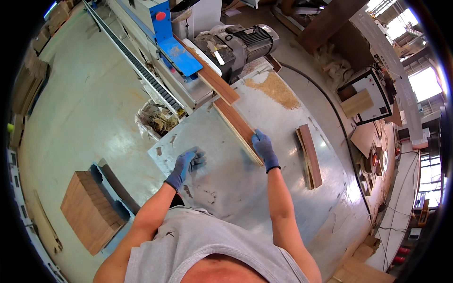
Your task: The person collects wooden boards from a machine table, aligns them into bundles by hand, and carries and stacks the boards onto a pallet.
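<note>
1. The right hand [264, 150], in a blue-grey glove, presses down on the near end of a long wooden plank [237, 127], fingers laid over its top face; whether they curl around the edge cannot be told.
2. The left hand [187, 162], gloved the same, rests flat on the metal table [226, 184] with fingers spread, grasping nothing, well apart from the plank.
3. The plank lies flat on the table, running diagonally away from the person toward the machine; its far end meets a second plank [214, 78] that sits on the machine's feed side.
4. To the right of the right hand, apart from it, a short stack of reddish boards [309, 155] lies on the same table.
5. A patch of sawdust [273, 88] covers the table's far part, near the machine.
6. Beyond the table stands a woodworking machine with a blue guard plate [177, 52], a red knob [160, 15] and a grey electric motor [245, 42].
7. A long black conveyor track [137, 63] runs diagonally along the machine's left side.
8. On the floor at lower left, a stack of thin wooden pieces [89, 210] rests on a blue pallet.
9. A black cable [337, 118] curves across the floor at right.
</note>
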A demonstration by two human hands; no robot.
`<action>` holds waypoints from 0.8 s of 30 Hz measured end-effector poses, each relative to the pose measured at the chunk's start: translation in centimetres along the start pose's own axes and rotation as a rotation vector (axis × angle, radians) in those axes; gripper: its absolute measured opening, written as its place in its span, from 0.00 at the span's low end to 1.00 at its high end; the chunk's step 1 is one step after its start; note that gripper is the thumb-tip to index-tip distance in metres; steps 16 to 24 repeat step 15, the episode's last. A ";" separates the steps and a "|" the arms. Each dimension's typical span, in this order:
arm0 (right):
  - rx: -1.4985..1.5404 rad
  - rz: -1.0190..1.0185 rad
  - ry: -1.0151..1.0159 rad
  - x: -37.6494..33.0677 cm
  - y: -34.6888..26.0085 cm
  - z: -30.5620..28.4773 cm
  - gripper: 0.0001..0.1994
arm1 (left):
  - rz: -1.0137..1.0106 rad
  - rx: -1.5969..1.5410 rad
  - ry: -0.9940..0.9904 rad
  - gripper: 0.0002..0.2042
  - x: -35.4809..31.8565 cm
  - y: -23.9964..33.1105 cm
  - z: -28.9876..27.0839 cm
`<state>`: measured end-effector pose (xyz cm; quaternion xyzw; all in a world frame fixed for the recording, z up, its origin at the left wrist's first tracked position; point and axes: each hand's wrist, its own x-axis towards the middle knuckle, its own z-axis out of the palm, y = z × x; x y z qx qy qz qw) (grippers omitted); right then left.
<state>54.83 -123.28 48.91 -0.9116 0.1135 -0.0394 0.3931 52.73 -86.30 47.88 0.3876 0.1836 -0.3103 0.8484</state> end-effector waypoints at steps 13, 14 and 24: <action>0.409 0.389 0.590 -12.6 6.9 -3.5 0.22 | 0.919 1.938 0.382 0.26 -3.1 0.3 -4.3; 0.442 0.391 0.642 -13.8 7.9 -2.8 0.24 | 0.908 1.957 0.403 0.27 -2.8 -0.1 -4.2; 0.507 0.416 0.644 -14.6 8.1 -2.1 0.25 | 0.892 1.978 0.440 0.28 -2.6 -0.3 -4.2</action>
